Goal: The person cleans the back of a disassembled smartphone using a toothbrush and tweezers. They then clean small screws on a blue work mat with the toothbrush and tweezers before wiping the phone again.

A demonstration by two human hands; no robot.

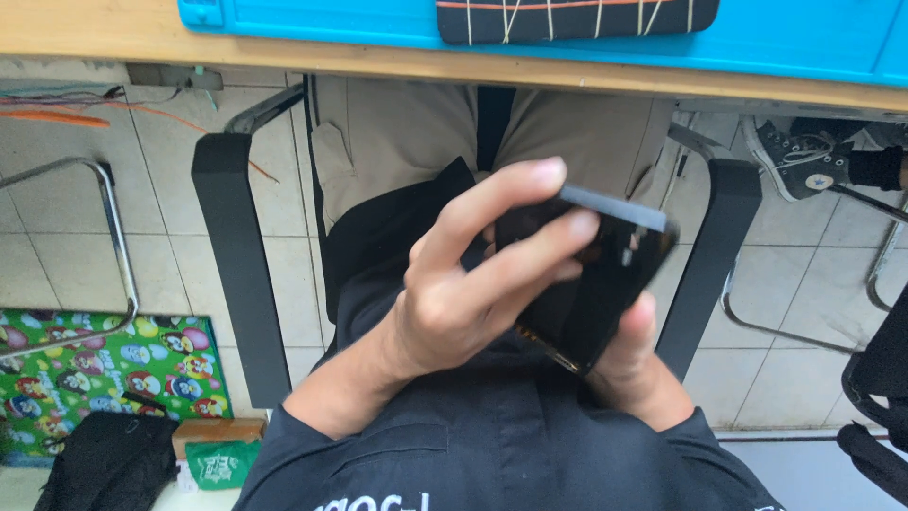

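While seated at desk (113, 38), left hand (463, 284) and right hand (629, 364) both grip black phone (586, 284).

Workshop: blue work mat (785, 38), loose wires (66, 104)

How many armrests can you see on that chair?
2: one black armrest on the picture's left, beside the tan trousers, and the other armrest on the right, partly behind the phone that both hands hold.
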